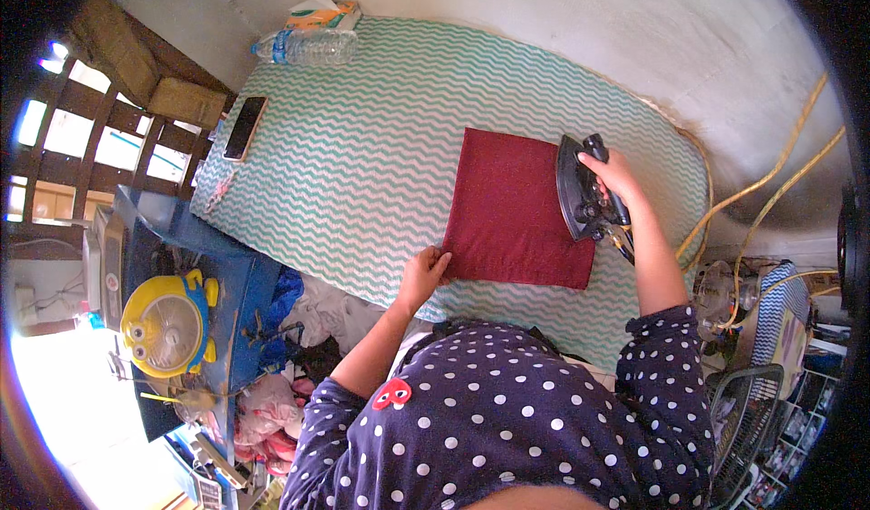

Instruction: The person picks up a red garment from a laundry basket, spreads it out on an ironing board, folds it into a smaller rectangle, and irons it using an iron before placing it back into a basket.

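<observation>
A dark red piece of cloth (513,204) lies flat on a table cover (367,163) with a green and white zigzag pattern. With my right hand (612,174) I grip the handle of a black clothes iron (576,194). The iron is over the cloth's right edge, its pointed tip towards the wall; whether its soleplate presses fully on the fabric is hard to tell. At the cloth's near left corner, my left hand (425,275) has its thumb and fingers closed on the edge.
A smartphone (245,128), a plastic water bottle (309,47) and a tissue pack (323,14) lie towards the far left. Yellow cords (761,184) hang at right. A yellow and blue fan (166,326) stands left. Plastic bags (268,408) are heaped below the table's left side.
</observation>
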Tool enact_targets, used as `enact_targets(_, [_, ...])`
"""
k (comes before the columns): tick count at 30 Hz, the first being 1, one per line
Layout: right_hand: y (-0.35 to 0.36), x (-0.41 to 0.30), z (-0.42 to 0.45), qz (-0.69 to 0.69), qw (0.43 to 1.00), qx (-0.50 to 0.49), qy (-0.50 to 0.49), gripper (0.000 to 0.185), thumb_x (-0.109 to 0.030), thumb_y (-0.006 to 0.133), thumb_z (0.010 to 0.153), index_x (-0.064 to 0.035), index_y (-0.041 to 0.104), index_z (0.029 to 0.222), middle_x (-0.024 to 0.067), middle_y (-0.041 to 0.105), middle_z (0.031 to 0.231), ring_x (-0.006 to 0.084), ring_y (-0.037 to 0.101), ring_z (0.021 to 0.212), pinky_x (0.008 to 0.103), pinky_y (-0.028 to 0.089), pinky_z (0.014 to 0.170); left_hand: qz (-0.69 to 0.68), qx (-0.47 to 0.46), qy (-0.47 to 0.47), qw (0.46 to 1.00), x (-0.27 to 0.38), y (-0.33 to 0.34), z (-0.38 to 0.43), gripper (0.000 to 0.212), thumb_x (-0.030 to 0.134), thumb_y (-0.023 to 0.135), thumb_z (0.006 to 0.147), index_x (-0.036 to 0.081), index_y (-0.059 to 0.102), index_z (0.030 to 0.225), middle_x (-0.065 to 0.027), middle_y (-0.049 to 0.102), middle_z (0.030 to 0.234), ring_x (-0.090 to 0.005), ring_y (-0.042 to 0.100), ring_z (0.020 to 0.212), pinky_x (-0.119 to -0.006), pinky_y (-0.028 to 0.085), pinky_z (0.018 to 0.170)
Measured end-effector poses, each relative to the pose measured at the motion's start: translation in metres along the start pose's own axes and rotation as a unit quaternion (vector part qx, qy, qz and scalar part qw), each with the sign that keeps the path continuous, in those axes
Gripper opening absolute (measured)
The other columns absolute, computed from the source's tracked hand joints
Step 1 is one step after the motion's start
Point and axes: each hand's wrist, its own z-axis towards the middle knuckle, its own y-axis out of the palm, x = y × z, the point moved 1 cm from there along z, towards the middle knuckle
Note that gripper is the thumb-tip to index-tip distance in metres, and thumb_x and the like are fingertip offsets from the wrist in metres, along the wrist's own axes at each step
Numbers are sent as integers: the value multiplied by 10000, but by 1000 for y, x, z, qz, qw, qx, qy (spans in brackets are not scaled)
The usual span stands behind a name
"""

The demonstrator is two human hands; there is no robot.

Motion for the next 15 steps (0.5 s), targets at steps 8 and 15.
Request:
enact_targets(8, [55,-51,-67,-107,980,-153,-64,412,-376,647,708,-75,579,982,106,606,679,182,575,508,306,477,463,21,-84,-72,994,22,-12,-15,282,235,521,849,-20,543,730,-68,546,538,-114,522,466,-253,405,440])
enact_targets(15, [147,-90,-84,-250,885,-239,-313,513,-444,611,688,-16,566,968,207,594,895,342,579,846,415,460,749,-30,82,-20,996,36,-45,-29,240,212,454,885,23,513,749,-18,493,583,-63,438,497,-208,355,452])
